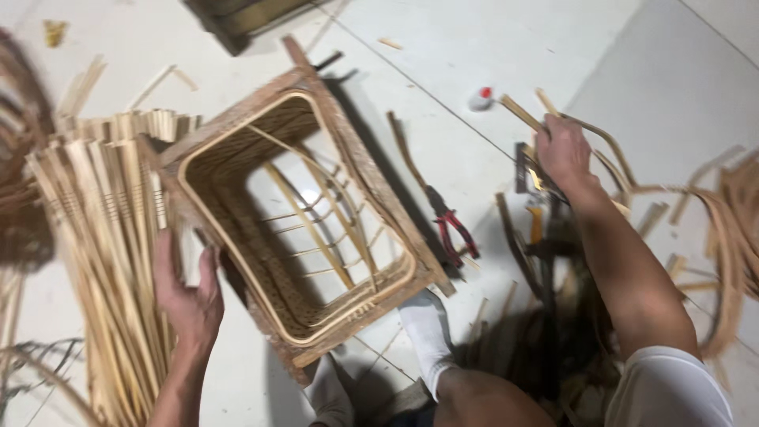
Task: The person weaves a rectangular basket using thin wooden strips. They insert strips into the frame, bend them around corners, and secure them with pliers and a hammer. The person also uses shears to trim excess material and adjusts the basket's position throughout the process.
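Observation:
A rectangular woven wicker basket (237, 134) lies on its side on the white tiled floor, its open mouth facing me and its bottom an open frame of thin canes. My left hand (188, 296) grips its near left rim. My right hand (563, 150) reaches out to the right and is closed on bent cane strips (609, 146) lying among tools on the floor. My feet in white socks (427, 328) rest against the basket's near edge.
A fanned bundle of flat cane strips (103, 221) lies left of the basket. Red-handled pliers (455, 229) lie to its right. Curved cane pieces (727, 237) and dark tools (545, 237) clutter the right side. A small white and red object (480, 98) sits farther back.

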